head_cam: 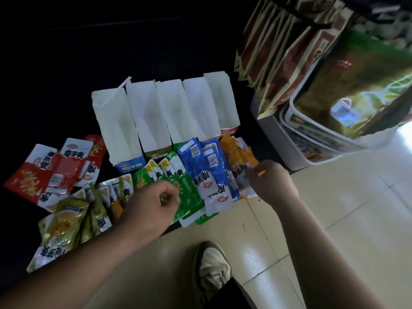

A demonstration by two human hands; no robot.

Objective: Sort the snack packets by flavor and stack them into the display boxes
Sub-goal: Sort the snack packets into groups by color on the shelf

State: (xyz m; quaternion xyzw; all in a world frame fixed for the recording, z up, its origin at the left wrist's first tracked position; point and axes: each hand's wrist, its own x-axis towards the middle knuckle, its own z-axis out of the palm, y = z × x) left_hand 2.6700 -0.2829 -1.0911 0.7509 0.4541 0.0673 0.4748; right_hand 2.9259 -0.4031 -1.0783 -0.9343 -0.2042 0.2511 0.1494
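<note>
The step in hand is judged to be the gathering of the orange packets (237, 156), which lie at the right end of the near edge of the dark surface (66, 63), just in front of the display boxes (165, 108). They are gripped by the right hand (272, 181), its fingers curled down over them, with an orange corner showing at the thumb. The left hand (151, 204) is held over the green packets (178, 186) with fingers curled and thumb against forefinger. Whether a packet is pinched there cannot be told.

For the step to be done well, the orange packets should be drawn clear of the blue packets (205, 172) that overlap their left side. They should then be squared into one pile with faces turned the same way. The coloured front of each box should be checked against the flavour before anything is slid in. The foil is judged to be slippery, so a firm pinch across the whole pile is called for.

Five display boxes are counted, in one row along the dark surface, all open and showing white inside. About five red packets (42, 177) are seen at the left edge. About four green and three or four blue are seen in the middle. At least two orange packets are visible. The olive-gold packets (66, 219) at the near left corner overlap too much for a sure count; at least six are visible.
</note>
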